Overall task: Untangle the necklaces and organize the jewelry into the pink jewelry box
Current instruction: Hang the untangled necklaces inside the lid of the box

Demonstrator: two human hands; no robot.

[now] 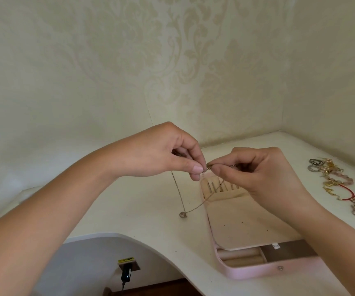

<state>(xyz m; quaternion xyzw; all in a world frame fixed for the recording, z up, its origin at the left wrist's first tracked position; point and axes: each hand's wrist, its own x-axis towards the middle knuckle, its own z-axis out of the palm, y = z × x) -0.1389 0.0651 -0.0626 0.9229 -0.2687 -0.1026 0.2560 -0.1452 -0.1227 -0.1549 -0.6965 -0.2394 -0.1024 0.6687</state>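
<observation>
A thin gold necklace (177,190) hangs between my two hands above the white table. My left hand (168,152) pinches one end of the chain between thumb and forefinger. Pinching the clasp end right beside it is my right hand (257,174). The chain loops down to a small round pendant (182,214) resting on the table. The pink jewelry box (257,272) lies open below my right hand, its cream panel (247,225) folded over the compartments and a pocket with hooks (219,186) at the far end.
A heap of other jewelry (338,180) lies at the table's right: rings, gold clasps, a pink bead string, a red cord, a silver chain. The table's curved front edge (129,238) runs below. A plug sits in a wall socket (127,272) underneath.
</observation>
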